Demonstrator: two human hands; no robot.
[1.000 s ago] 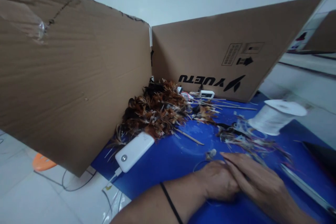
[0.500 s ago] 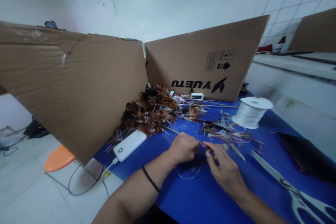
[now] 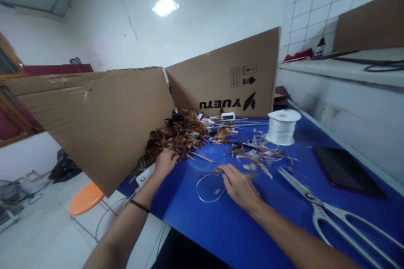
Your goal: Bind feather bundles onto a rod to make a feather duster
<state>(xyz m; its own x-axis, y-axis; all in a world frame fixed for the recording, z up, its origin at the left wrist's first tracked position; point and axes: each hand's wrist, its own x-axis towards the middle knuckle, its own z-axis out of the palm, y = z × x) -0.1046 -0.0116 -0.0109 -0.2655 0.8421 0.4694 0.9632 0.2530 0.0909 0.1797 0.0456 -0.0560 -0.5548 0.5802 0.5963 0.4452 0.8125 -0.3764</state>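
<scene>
My left hand [image 3: 166, 163] reaches to the near edge of the pile of brown and black feathers [image 3: 186, 130]. Its fingers curl down and touch the pile; what they grip there is hidden. Over the blue tabletop [image 3: 189, 201], my right hand [image 3: 240, 187] pinches a small brown feather [image 3: 217, 170] between thumb and fingertips. A loop of thin clear string [image 3: 202, 198] lies below those fingertips and seems to run up to them. A thin stick [image 3: 203, 157] lies between the two hands.
Large scissors [image 3: 311, 197] lie at the right, with a dark tablet-like device [image 3: 347, 172] beyond. A white spool [image 3: 283, 128] stands behind loose feathers and string scraps [image 3: 255, 151]. Cardboard panels [image 3: 221, 80] wall the back and left. A white power bank [image 3: 143, 176] is partly behind my left wrist.
My hands have come apart: the left moved left to the feather pile, while the right stayed near the clear string loop. The camera view has tilted up slightly and turned right.
</scene>
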